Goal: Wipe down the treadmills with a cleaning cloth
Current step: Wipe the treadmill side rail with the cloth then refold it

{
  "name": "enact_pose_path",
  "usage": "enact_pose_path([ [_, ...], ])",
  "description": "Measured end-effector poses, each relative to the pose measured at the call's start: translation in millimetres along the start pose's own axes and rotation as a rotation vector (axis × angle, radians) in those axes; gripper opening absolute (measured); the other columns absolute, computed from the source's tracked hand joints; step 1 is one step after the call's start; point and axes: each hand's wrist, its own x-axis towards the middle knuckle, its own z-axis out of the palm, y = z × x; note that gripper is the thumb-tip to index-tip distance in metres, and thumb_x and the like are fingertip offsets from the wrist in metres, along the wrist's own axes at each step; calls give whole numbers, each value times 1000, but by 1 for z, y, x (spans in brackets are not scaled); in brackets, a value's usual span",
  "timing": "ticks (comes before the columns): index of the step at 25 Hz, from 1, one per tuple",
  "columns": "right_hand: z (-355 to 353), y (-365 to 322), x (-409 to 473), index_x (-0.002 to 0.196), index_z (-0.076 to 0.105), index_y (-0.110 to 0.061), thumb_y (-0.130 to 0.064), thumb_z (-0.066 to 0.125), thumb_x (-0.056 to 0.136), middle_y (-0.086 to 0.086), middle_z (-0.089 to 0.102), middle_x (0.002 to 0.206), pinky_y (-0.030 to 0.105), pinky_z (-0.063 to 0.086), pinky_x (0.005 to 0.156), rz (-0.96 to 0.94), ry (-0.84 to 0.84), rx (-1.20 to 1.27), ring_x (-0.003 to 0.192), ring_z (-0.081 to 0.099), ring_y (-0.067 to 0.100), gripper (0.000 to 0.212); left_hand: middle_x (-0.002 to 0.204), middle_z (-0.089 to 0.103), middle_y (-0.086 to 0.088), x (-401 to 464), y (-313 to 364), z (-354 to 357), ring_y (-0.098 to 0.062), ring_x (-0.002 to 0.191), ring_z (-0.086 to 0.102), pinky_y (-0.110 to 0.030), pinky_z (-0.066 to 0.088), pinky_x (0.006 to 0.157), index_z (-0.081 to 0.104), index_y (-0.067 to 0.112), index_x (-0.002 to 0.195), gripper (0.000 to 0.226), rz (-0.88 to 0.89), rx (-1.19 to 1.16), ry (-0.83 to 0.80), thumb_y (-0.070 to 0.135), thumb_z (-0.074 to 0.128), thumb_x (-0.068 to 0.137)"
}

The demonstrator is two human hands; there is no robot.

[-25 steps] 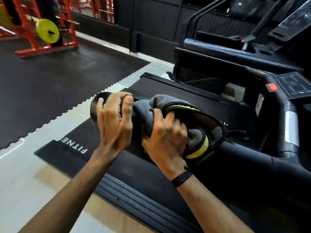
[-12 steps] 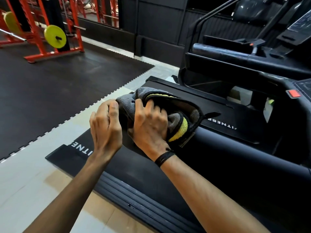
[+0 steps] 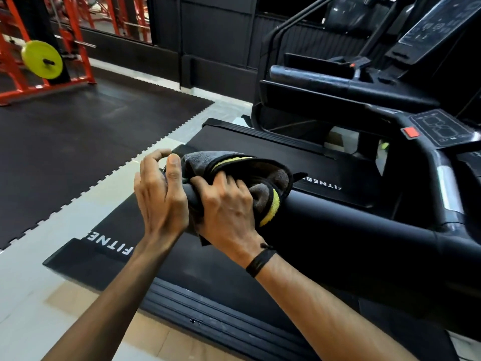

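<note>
The right hand [image 3: 229, 212] is clutching the grey-and-yellow cleaning cloth [image 3: 234, 165] around the treadmill handrail [image 3: 338, 220]; the left hand [image 3: 158, 196], fingers curled, is gripping the handrail's end.

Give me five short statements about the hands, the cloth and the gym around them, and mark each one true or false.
1. The right hand presses the grey and yellow cloth around the treadmill handrail. True.
2. The left hand holds a spray bottle. False: it holds no bottle and sits at the handrail's end beside the cloth.
3. The right wrist wears a black band. True.
4. The weight plate on the red rack is blue. False: it is yellow-green.
5. The cloth lies on the treadmill belt. False: it is wrapped on the handrail.
</note>
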Motion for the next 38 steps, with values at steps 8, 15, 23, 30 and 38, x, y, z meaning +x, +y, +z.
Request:
enact_pose_path([
  [8,0,-12,45,95,63,-21,-41,69,71,9,59,85,40,37,72,121,-49,-69,78,56,32,32,102,64,2,2,-21,-24,-28,99,56,-52,43,93,58,19,109,41,-117,5,1,48,30,100],
  [15,18,-15,58,96,64,-27,-58,61,78,9,55,99,50,32,98,64,-26,-121,112,45,34,37,89,58,22,31,-55,-41,-5,88,52,-36,43,86,57,20,103,36,-163,-17,14,44,31,101],
  [23,41,-34,89,111,55,-26,-61,51,73,4,60,90,45,41,79,180,-121,-127,84,59,29,52,88,66,3,105,-98,-34,-17,86,62,-51,49,80,61,19,106,54,-52,-28,-290,60,28,96],
  [30,42,-44,89,109,56,-26,-62,53,77,0,55,85,45,42,80,278,-122,-160,80,54,26,48,92,70,7,129,-115,1,-17,85,66,-41,52,69,68,34,94,39,-7,-244,-526,39,30,101],
  [38,54,-68,89,106,62,-23,-57,63,69,-1,54,84,43,41,81,470,31,-287,81,53,25,49,76,64,-2,156,-136,2,-20,72,58,-43,45,63,65,10,82,46,2,-438,-894,47,39,93],
])
